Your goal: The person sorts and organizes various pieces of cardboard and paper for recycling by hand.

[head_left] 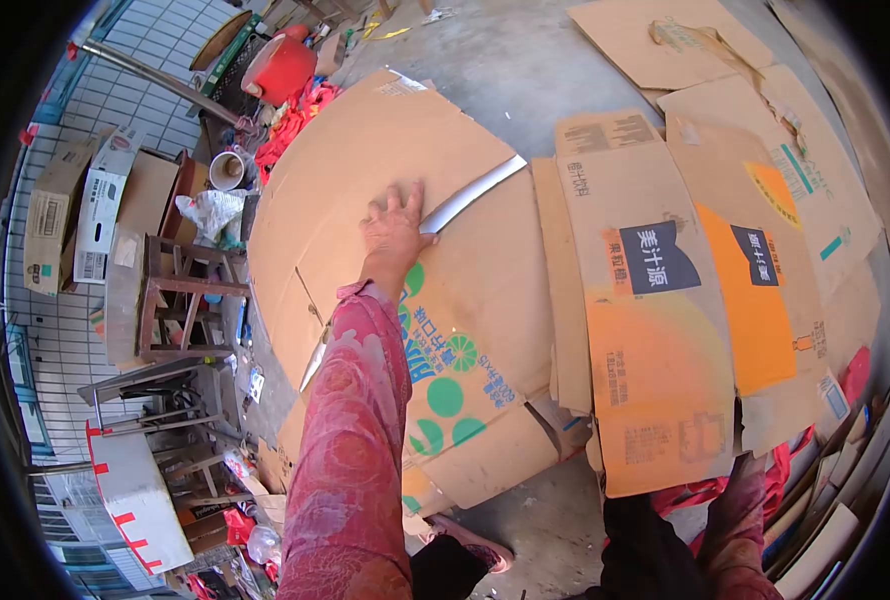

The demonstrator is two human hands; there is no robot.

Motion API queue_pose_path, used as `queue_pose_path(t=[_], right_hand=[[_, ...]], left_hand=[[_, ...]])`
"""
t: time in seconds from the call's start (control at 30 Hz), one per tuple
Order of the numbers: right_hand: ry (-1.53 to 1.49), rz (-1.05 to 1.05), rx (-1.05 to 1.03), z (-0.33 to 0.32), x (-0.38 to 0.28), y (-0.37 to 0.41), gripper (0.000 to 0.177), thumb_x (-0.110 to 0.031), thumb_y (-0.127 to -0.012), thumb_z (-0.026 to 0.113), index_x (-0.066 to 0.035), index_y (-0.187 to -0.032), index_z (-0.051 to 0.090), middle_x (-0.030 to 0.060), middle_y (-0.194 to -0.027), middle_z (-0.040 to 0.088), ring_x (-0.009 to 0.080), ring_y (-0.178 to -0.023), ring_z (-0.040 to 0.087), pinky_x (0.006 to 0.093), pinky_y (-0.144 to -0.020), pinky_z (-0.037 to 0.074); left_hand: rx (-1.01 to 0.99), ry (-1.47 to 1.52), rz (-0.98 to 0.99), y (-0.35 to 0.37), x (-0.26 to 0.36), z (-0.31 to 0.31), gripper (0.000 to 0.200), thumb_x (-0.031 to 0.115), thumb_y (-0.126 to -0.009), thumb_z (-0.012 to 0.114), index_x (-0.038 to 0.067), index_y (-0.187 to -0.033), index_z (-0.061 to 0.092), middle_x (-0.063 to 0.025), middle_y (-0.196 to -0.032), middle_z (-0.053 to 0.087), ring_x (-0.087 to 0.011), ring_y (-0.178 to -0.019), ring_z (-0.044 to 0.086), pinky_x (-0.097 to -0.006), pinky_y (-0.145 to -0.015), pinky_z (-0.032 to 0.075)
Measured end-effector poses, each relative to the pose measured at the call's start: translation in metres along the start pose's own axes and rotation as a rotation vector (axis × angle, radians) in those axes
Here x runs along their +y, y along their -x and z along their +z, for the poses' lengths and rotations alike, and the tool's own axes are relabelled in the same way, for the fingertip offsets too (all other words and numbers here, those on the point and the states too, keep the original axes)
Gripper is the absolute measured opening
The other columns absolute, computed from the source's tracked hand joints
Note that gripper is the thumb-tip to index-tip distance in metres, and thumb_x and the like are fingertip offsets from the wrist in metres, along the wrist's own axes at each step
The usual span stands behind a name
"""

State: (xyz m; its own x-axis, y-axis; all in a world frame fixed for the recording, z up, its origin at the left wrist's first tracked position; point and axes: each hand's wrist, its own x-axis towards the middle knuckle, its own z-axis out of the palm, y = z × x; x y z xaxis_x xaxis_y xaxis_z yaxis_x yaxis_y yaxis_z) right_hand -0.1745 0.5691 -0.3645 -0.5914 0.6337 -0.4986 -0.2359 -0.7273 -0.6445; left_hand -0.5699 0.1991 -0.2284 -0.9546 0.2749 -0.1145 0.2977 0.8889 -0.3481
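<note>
My left hand point(393, 228) lies palm down with fingers spread on a large flattened cardboard box point(475, 290). This box has green circles and blue lettering. A silvery strip of tape point(473, 194) runs along its seam beside my thumb. To the right, a flattened juice carton point(665, 380) with orange panels and dark label blocks partly overlaps other cardboard. My right sleeve point(737, 560) shows at the lower right, below the juice carton's near edge. My right hand's fingers are hidden there, so what they hold cannot be made out.
More flattened cardboard point(675, 40) lies at the upper right, with stacked sheets point(825, 540) at the lower right. On the left stand a wooden stool point(180, 300), boxes point(105, 205) and a white board point(140, 500). A red container point(280, 70) sits at the upper left.
</note>
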Motion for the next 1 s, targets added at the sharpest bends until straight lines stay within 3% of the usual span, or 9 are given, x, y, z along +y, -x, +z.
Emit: queue_pose_path(t=[0.13,0.27,0.33,0.47,0.67,0.77,0.87,1.0], right_hand=[[0.014,-0.006,0.016,-0.002,0.0,0.003,0.042,-0.031,-0.083,0.048,-0.003,-0.115,0.046,0.0135,-0.098,0.056,0.0152,-0.081,0.056,0.0281,-0.071,0.046],[0.02,-0.009,0.026,-0.003,0.0,0.005,0.042,-0.031,-0.083,0.048,-0.003,-0.115,0.047,0.0134,-0.097,0.057,0.0152,-0.08,0.056,0.0281,-0.07,0.046],[0.024,-0.013,0.029,-0.004,-0.001,0.005,0.042,-0.031,-0.083,0.048,-0.003,-0.115,0.047,0.0134,-0.096,0.057,0.0152,-0.08,0.056,0.0281,-0.07,0.046],[0.033,-0.017,0.039,-0.005,-0.001,0.005,0.042,-0.031,-0.083,0.048,-0.002,-0.114,0.047,0.0133,-0.095,0.057,0.0152,-0.079,0.056,0.0281,-0.069,0.046],[0.035,-0.018,0.04,-0.01,-0.003,0.004,0.042,-0.03,-0.083,0.048,-0.002,-0.113,0.048,0.0132,-0.093,0.057,0.0152,-0.077,0.057,0.0281,-0.068,0.046],[0.032,-0.018,0.046,-0.011,0.001,0.005,0.042,-0.03,-0.083,0.049,-0.002,-0.113,0.048,0.0132,-0.092,0.058,0.0152,-0.077,0.057,0.0281,-0.068,0.046],[0.024,-0.018,0.045,-0.014,0.0,0.006,0.042,-0.03,-0.083,0.049,-0.002,-0.113,0.048,0.0131,-0.091,0.058,0.0152,-0.076,0.057,0.0281,-0.068,0.046],[0.037,-0.017,0.044,-0.013,0.003,0.009,0.041,-0.03,-0.082,0.049,-0.002,-0.112,0.048,0.0131,-0.09,0.058,0.0152,-0.075,0.057,0.0281,-0.067,0.046]], left_hand=[[-0.116,-0.006,0.069,-0.008,0.001,0.001,0.083,0.031,-0.066,0.068,0.022,-0.132,0.019,-0.0161,-0.125,0.032,-0.0367,-0.102,0.044,-0.0437,-0.08,0.043],[-0.106,-0.022,0.059,-0.008,0.013,-0.001,0.079,0.022,-0.068,0.064,0.021,-0.132,0.017,-0.0185,-0.123,0.033,-0.0391,-0.1,0.045,-0.0444,-0.077,0.045],[-0.204,-0.023,-0.014,-0.013,0.023,0.003,0.069,0.016,-0.076,0.052,0.022,-0.134,0.016,-0.0249,-0.131,0.023,-0.0509,-0.102,0.039,-0.0508,-0.074,0.043],[-0.106,-0.107,-0.048,-0.016,0.026,0.022,0.064,0.014,-0.078,0.046,0.019,-0.134,0.015,-0.0293,-0.129,0.024,-0.0533,-0.102,0.039,-0.0532,-0.072,0.043],[0.114,-0.188,0.072,-0.014,0.008,0.034,0.059,0.014,-0.078,0.044,0.007,-0.132,0.021,-0.0303,-0.122,0.035,-0.0498,-0.09,0.048,-0.0531,-0.068,0.044],[0.186,-0.237,0.131,-0.011,-0.002,0.021,0.055,0.013,-0.076,0.046,-0.001,-0.126,0.029,-0.0303,-0.114,0.041,-0.0432,-0.079,0.055,-0.0472,-0.064,0.048],[0.353,-0.292,0.245,-0.005,-0.019,-0.001,0.044,0.005,-0.073,0.047,-0.01,-0.113,0.036,-0.0262,-0.095,0.05,-0.0329,-0.07,0.059,-0.0362,-0.058,0.051],[0.23,-0.258,0.235,0.016,-0.051,-0.059,0.037,0.001,-0.073,0.045,-0.009,-0.108,0.035,-0.0233,-0.089,0.051,-0.0308,-0.07,0.06,-0.0348,-0.056,0.051]])
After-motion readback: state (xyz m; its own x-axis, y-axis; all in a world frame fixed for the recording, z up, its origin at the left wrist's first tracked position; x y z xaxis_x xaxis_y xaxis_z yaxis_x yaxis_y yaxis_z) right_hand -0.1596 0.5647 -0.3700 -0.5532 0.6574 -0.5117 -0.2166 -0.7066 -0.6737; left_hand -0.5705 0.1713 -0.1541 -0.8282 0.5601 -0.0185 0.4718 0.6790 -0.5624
